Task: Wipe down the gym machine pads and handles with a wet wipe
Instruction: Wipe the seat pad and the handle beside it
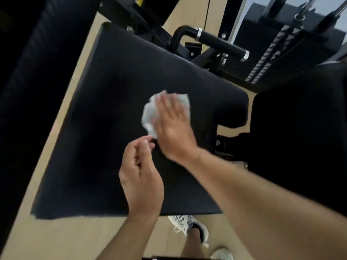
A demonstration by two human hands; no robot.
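Your right hand (pixel 173 126) lies flat on the black seat pad (pixel 112 128), fingers straight and spread, pressing the crumpled white wet wipe (pixel 150 113) against the pad's surface near its middle. The wipe sits under your palm and fingers, bunched up, with its loose edges showing past your fingertips and along the thumb side of the hand; the hand and wipe are blurred. Your left hand (pixel 140 177) hovers just above the seat pad, nearer to you than the wipe, with its fingers loosely curled and thumb and fingertips close together; it holds nothing you can make out, and its fingertips come just beside the wipe's near corner. Beyond the far edge of the seat pad stands a black handle (pixel 221 44) with silver collars at its ends, and further past it a weight stack (pixel 272 59). Below the pad's near edge your white trainers (pixel 189 226) stand on the pale wooden floor (pixel 56 241).
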